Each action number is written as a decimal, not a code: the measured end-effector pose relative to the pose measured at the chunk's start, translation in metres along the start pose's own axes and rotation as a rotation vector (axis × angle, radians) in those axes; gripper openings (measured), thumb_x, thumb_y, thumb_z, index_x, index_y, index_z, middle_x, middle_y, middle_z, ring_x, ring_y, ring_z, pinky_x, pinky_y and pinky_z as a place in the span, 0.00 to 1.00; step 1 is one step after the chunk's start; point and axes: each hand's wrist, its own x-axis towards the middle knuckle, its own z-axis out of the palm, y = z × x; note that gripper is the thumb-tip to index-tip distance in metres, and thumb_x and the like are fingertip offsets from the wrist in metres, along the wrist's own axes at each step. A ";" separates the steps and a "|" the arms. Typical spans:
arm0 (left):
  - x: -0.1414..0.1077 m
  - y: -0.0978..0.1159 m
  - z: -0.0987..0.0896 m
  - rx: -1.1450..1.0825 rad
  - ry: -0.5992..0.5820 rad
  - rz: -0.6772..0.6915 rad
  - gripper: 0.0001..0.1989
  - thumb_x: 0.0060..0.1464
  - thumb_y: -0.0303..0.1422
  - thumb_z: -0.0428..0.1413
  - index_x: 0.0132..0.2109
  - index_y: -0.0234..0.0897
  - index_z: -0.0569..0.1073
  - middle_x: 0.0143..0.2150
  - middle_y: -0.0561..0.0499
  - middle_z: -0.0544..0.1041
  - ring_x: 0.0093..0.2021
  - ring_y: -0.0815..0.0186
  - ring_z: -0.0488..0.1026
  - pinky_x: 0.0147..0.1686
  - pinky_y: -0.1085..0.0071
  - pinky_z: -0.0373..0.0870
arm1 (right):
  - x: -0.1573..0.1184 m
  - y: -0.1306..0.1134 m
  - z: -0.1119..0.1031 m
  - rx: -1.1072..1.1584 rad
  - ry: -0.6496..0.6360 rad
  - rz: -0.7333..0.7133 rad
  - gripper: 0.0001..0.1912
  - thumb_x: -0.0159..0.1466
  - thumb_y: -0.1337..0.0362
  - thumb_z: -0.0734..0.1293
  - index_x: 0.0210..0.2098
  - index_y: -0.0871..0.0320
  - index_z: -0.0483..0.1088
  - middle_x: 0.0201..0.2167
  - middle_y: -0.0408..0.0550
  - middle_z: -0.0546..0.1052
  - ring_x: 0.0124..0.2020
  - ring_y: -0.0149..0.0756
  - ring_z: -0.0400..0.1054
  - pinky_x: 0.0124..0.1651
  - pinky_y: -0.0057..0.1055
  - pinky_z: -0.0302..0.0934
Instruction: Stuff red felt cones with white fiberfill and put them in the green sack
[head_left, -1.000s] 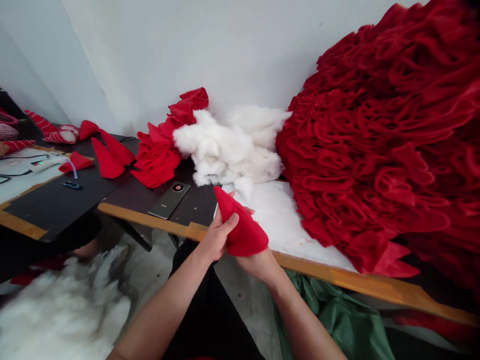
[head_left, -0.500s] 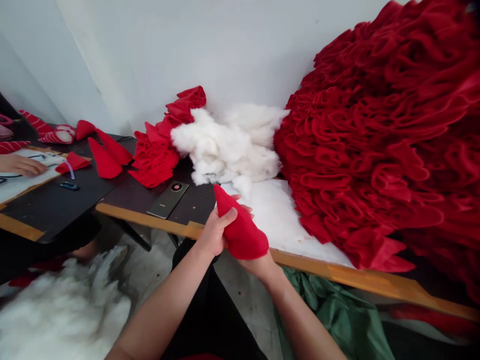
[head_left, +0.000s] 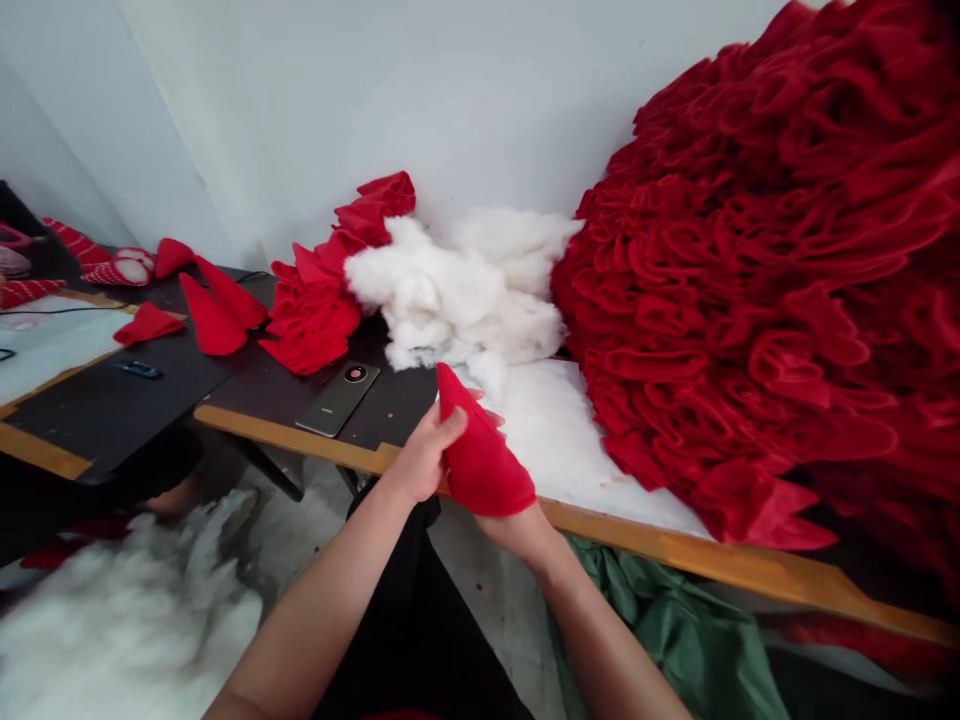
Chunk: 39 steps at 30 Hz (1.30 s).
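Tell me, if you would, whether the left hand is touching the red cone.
Touching. The head view shows it: the left hand grips the side of the red cone, with its thumb lying on the fabric.

Wall (head_left: 480,100): plain, pale grey-white, with a vertical edge toward the left. Bench (head_left: 397,410): dark top, tan tape along its front edge, dark legs beneath. A second dark-topped table (head_left: 142,410) adjoins at left, also edged in tan tape. Floor (head_left: 300,540): grey, marked with dark specks. Light: soft, cool.
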 end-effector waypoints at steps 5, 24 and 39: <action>0.013 0.003 -0.002 -0.105 0.197 0.136 0.13 0.45 0.37 0.64 0.33 0.36 0.68 0.29 0.52 0.75 0.35 0.62 0.75 0.37 0.66 0.71 | 0.000 -0.015 -0.016 0.075 -0.073 -0.140 0.30 0.60 0.64 0.63 0.62 0.58 0.55 0.58 0.58 0.67 0.58 0.48 0.64 0.55 0.47 0.64; 0.017 -0.016 0.003 -0.184 0.310 0.026 0.22 0.42 0.42 0.66 0.42 0.36 0.69 0.36 0.47 0.78 0.38 0.60 0.76 0.44 0.63 0.69 | 0.019 -0.027 -0.009 0.331 0.313 0.198 0.17 0.58 0.65 0.65 0.47 0.58 0.69 0.45 0.54 0.76 0.44 0.44 0.72 0.45 0.41 0.69; 0.062 0.033 -0.040 -0.433 0.444 0.085 0.14 0.56 0.42 0.53 0.39 0.35 0.73 0.34 0.47 0.79 0.40 0.60 0.76 0.45 0.61 0.72 | 0.071 0.033 -0.036 -0.191 0.183 0.122 0.19 0.62 0.70 0.62 0.51 0.54 0.69 0.56 0.56 0.66 0.53 0.45 0.65 0.48 0.44 0.69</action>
